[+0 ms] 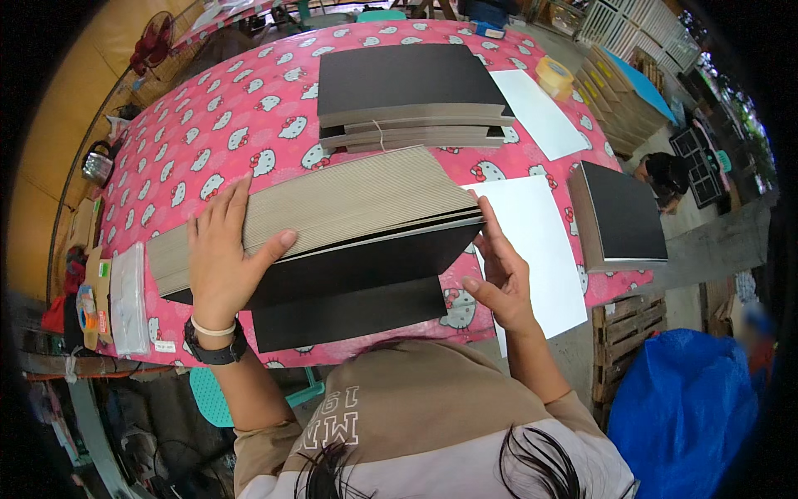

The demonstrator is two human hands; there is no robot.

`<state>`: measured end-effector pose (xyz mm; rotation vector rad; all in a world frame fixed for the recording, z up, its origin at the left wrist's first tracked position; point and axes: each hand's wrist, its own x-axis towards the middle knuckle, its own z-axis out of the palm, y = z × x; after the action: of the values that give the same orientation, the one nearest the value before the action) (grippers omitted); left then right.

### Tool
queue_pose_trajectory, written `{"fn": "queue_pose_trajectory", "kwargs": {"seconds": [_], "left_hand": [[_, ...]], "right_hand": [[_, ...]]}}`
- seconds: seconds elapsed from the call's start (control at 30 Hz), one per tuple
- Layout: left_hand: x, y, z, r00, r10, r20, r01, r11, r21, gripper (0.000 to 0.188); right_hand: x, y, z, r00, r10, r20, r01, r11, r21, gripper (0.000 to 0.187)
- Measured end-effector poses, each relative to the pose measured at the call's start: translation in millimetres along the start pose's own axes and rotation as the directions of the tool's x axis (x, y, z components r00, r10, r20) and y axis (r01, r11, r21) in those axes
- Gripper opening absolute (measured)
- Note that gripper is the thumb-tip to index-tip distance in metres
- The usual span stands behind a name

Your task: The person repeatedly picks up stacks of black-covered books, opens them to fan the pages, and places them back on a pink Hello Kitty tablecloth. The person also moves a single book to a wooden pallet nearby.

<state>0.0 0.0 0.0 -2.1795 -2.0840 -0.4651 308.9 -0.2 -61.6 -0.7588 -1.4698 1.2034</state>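
Note:
A thick stack of black boards stands on its long side before me, its many grey-brown edges facing up. My left hand lies across these edges near the left end, fingers spread and thumb stretched out. At the right end, the fingertips of my right hand touch the stack's corner, with the thumb held apart from it. Near that corner a few boards show small gaps between them. A flat black board lies under the stack, at the table's near edge.
On the pink patterned tablecloth, more black boards are piled at the back and another stack at right. White sheets lie between. Tape rolls sit far right; clear plastic packets lie left. A person is beyond the table.

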Motion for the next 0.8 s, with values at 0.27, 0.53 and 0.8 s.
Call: {"fn": "queue_pose_trajectory", "kwargs": {"seconds": [0.27, 0.53, 0.8], "left_hand": [[-1, -1, 1, 0.999, 0.033, -0.036, -0.032, 0.999, 0.015, 0.075], [-2, 0, 2, 0.999, 0.024, -0.048, -0.023, 1.000, 0.019, 0.073], [-2, 1, 1, 0.998, 0.023, -0.054, -0.021, 0.999, 0.041, 0.072]], "right_hand": [[-5, 4, -4, 0.981, -0.194, 0.015, 0.188, 0.923, -0.336, 0.081], [-9, -6, -1, 0.993, 0.057, -0.108, -0.047, 0.994, 0.096, 0.078], [-7, -2, -3, 0.994, 0.028, -0.104, -0.018, 0.996, 0.089, 0.079]]}}
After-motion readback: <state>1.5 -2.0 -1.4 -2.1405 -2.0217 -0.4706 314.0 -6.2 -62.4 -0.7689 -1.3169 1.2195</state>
